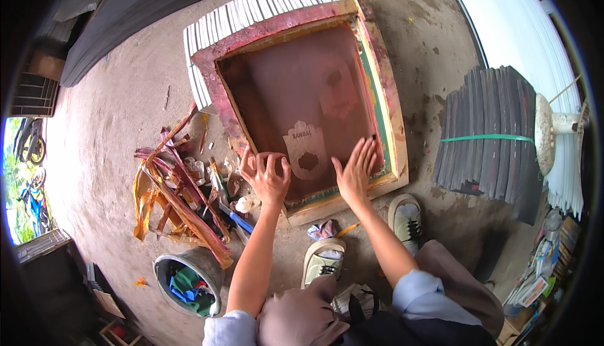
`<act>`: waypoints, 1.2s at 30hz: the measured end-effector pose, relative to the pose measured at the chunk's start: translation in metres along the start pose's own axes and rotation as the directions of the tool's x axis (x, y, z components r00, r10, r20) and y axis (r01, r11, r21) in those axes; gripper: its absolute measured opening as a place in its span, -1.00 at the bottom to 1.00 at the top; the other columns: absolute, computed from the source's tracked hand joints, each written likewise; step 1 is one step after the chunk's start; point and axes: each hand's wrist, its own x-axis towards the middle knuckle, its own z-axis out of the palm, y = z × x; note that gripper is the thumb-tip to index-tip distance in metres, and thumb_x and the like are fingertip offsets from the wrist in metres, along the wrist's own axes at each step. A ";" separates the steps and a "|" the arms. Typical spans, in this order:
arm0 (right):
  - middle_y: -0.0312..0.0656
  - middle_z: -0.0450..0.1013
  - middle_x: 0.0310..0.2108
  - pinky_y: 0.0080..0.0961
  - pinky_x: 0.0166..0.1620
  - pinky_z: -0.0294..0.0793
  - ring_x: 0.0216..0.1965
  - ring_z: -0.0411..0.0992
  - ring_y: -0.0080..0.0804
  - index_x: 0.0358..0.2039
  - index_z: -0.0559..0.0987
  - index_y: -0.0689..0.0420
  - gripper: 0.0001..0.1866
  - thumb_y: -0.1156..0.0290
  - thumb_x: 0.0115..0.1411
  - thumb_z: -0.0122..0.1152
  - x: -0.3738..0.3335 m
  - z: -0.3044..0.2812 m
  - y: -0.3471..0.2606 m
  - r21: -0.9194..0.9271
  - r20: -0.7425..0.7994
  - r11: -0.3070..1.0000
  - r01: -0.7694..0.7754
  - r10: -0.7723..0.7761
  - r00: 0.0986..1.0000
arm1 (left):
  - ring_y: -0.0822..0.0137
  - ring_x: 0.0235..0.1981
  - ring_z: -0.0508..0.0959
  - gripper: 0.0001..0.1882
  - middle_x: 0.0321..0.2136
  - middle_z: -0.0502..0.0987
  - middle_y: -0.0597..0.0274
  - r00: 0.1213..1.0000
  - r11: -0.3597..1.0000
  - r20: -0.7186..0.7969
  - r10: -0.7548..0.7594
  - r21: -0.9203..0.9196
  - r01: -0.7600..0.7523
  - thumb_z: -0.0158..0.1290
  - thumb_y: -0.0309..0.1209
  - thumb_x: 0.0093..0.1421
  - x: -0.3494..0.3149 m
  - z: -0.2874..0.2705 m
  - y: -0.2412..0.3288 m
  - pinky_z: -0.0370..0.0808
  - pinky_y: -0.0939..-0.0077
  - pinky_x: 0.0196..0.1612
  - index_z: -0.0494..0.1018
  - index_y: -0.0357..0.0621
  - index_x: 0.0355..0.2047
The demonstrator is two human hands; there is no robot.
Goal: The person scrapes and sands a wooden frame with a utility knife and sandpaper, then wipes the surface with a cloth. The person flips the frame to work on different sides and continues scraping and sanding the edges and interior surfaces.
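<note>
A silk-screen printing frame [211, 72], with a reddish, stained wooden border, lies in front of me. Pale label-shaped patterns [303, 151] show on its dark translucent mesh [283, 81]. My left hand [265, 176] is at the frame's lower left edge, its fingers bent and apart. Whether they press on the wood or only hover over it, I cannot tell. Flat over the mesh at the lower right lies my right hand [357, 168], fingers stretched and thumb apart. Beneath the frame is a stack of white sheets [264, 5], its edges showing at the far side.
Left of the frame sits a pile of dried, reddish peeled strips [179, 188]. A bucket with coloured cloths [161, 264] stands nearer, at lower left. On the right is a bundle of dark sheets [484, 163] tied with green strap. My shoes [324, 255] are below the frame.
</note>
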 end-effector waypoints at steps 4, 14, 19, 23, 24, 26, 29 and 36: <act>0.29 -0.12 0.32 -0.05 0.37 -0.18 0.37 -0.17 0.11 0.30 -0.04 0.41 -0.13 -0.09 0.29 -0.12 0.137 -0.021 -0.028 0.016 -0.231 0.983 0.182 -0.173 0.957 | 0.03 0.21 0.17 -0.93 -0.29 0.46 0.32 0.999 0.999 -0.019 0.046 0.014 -0.045 0.15 -0.35 0.01 0.002 0.006 0.005 0.07 0.00 0.21 0.53 0.05 -0.45; 0.27 -0.18 0.34 -0.02 0.37 -0.24 0.39 -0.24 0.10 0.32 -0.11 0.38 -0.07 -0.13 0.27 -0.09 0.013 -0.026 0.026 -0.003 0.073 0.982 0.189 -0.188 0.979 | 0.03 0.21 0.17 -0.91 -0.28 0.45 0.33 0.999 0.999 -0.047 0.028 0.021 -0.027 0.16 -0.35 -0.01 0.000 0.004 -0.001 0.07 -0.03 0.22 0.53 0.06 -0.44; 0.30 -0.18 0.33 -0.03 0.37 -0.22 0.38 -0.21 0.14 0.32 -0.12 0.38 -0.09 -0.08 0.28 -0.07 0.109 -0.019 -0.011 0.039 -0.141 0.963 0.267 -0.259 0.955 | 0.03 0.20 0.18 -0.92 -0.30 0.46 0.32 0.999 0.999 -0.037 0.017 0.033 -0.016 0.16 -0.34 -0.01 0.002 0.005 0.001 0.08 -0.01 0.21 0.53 0.06 -0.45; 0.26 -0.14 0.33 -0.10 0.37 -0.17 0.37 -0.16 0.10 0.32 -0.08 0.36 -0.10 -0.08 0.27 -0.05 0.201 -0.038 -0.033 0.020 -0.244 0.948 0.316 -0.302 0.921 | 0.03 0.19 0.19 -0.92 -0.32 0.47 0.31 0.998 0.999 -0.046 0.033 0.016 -0.032 0.17 -0.34 -0.01 0.001 0.012 0.007 0.08 0.01 0.21 0.53 0.06 -0.46; 0.26 -0.14 0.34 -0.10 0.37 -0.17 0.37 -0.16 0.10 0.32 -0.08 0.36 -0.11 -0.08 0.27 -0.05 0.198 -0.041 -0.031 0.026 -0.209 0.942 0.334 -0.321 0.924 | 0.03 0.19 0.19 -0.92 -0.32 0.47 0.30 0.998 0.999 -0.049 0.035 0.025 -0.034 0.17 -0.34 -0.01 0.003 0.009 0.006 0.08 0.01 0.21 0.53 0.06 -0.46; 0.26 -0.15 0.34 -0.09 0.36 -0.16 0.37 -0.18 0.12 0.32 -0.09 0.35 -0.11 -0.07 0.27 -0.04 0.161 -0.044 -0.021 0.002 -0.155 0.935 0.354 -0.349 0.924 | 0.00 0.23 0.15 -0.93 -0.30 0.48 0.27 1.000 1.000 -0.020 0.006 0.000 -0.006 0.15 -0.38 0.02 0.001 0.004 0.003 0.05 0.02 0.24 0.53 0.01 -0.44; 0.29 -0.18 0.34 0.01 0.36 -0.25 0.38 -0.24 0.17 0.32 -0.13 0.41 -0.04 -0.07 0.23 0.01 0.050 -0.032 0.011 0.073 0.063 0.947 0.314 -0.319 0.946 | 0.01 0.23 0.15 -0.93 -0.29 0.47 0.27 0.999 1.000 -0.038 0.021 0.019 -0.020 0.16 -0.38 0.02 0.002 -0.002 -0.002 0.04 -0.02 0.24 0.53 0.02 -0.44; 0.29 -0.23 0.35 -0.03 0.36 -0.24 0.39 -0.27 0.14 0.32 -0.17 0.39 -0.03 -0.09 0.25 -0.01 0.064 -0.014 -0.010 0.071 -0.034 0.980 0.184 -0.182 0.983 | 0.04 0.19 0.21 -0.94 -0.30 0.46 0.30 0.998 0.998 -0.054 0.040 0.056 -0.037 0.17 -0.36 0.00 -0.003 0.008 0.001 0.10 -0.04 0.22 0.53 0.05 -0.47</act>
